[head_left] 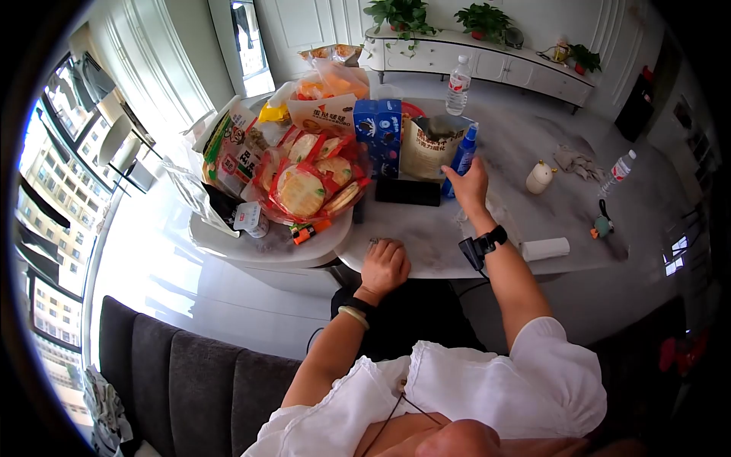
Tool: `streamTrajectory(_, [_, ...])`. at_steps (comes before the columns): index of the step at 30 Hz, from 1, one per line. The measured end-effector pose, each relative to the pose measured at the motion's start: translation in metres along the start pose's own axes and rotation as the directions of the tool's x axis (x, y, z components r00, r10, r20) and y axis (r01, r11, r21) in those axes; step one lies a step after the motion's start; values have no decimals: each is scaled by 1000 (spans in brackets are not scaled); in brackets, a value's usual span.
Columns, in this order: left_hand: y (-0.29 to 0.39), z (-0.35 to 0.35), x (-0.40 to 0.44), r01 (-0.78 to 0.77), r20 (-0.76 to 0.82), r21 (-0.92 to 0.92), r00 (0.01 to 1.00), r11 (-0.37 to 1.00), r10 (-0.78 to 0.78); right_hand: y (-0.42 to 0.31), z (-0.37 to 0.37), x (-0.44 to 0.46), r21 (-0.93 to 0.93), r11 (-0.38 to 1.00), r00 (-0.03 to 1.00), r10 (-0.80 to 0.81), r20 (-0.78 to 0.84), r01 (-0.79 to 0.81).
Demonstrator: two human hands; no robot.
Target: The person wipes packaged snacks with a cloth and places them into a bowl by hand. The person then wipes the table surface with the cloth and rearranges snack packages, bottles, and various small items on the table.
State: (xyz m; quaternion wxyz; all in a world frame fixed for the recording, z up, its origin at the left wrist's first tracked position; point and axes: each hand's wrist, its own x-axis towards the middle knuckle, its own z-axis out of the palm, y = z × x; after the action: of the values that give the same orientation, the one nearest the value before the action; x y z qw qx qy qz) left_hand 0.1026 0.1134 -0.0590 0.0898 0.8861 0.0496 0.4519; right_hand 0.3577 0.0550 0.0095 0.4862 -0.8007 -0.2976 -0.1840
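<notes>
My right hand (470,186) is around the lower part of a blue spray bottle (464,148), with the thumb on its left side and the other fingers partly hidden. The bottle stands on the marble-patterned table, tilted slightly in this view. Just behind it is a beige pouch (428,150), and a blue box (378,129) stands to the pouch's left. A flat black object (408,193) lies left of my right hand. At the table's near edge rests my left hand (386,266), its fingers curled in with nothing visible in them.
Left on the table are a red bag of round crackers (302,185), snack packets (231,145) and a small cup (251,219). A water bottle (458,85) stands behind. To the right are a cream container (540,177), a crumpled cloth (579,162), another bottle (620,169) and a white roll (545,249).
</notes>
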Motion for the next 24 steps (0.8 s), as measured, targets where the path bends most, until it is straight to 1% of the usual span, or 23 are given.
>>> streamTrajectory(4, [3,-2,3,-3,2,-35,1000,999,3,6,14,-4,-12,1000,1000,-18,11,18])
streamTrajectory(7, [3,-4,4,2,-4,-37,1000,999,-2,5,12,-6,16,1000,999,8,42,-9])
streamTrajectory(8, [4,-5,4,5,5,-34,1000,999,-5,4,8,-8,26,1000,996,5,90,-7])
streamTrajectory(10, [4,-2,6,2,2,-35,1000,999,-2,-2,-14,-8,38,999,986,-1,169,-6])
streamTrajectory(13, [1,2,4,-3,-10,-27,1000,1000,3,24,-52,0,-56,997,971,-39,237,54])
streamTrajectory(14, [2,2,5,-4,-6,-22,1000,1000,4,33,-73,10,-40,999,971,15,237,-5])
streamTrajectory(16, [5,0,4,8,1,-15,1000,1000,-8,59,-108,38,-210,975,995,81,61,-67])
streamTrajectory(18, [2,5,1,4,9,-1,1000,1000,-4,116,-121,64,-414,907,991,22,-135,-77])
streamTrajectory(20, [1,4,1,4,9,10,1000,1000,-4,152,-133,79,-472,865,984,121,-133,-170])
streamTrajectory(22, [2,0,3,8,13,6,1000,1000,-8,176,-133,86,-342,893,954,247,-170,-293])
streamTrajectory(24, [3,-1,3,12,8,3,1000,1000,-12,213,-123,91,-108,916,917,367,-156,-386])
